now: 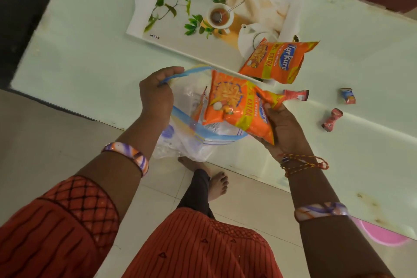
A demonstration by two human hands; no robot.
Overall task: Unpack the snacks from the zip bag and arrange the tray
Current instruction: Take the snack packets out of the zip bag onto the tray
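My left hand (pixel 155 95) grips the blue zip edge of a clear zip bag (pixel 180 137), holding it over the table's near edge. My right hand (pixel 282 128) holds an orange Kurkure snack packet (pixel 234 106) just above the bag's mouth. Another orange packet edge (pixel 201 106) shows inside the bag. A second Kurkure packet (pixel 275 61) lies on the near right corner of the white printed tray (pixel 144 22). Three small red sweets lie on the table to the right: one (pixel 295 95) beside the held packet, one (pixel 348 96) farther right, one (pixel 331 119) nearer me.
The white table (pixel 79 52) runs diagonally, its near edge just beyond my hands. Below it are the tiled floor (pixel 56 137), my feet (pixel 216 183) and my orange dress. A pink object (pixel 381 236) shows under the table at the right. A dark surface (pixel 18 18) lies at the far left.
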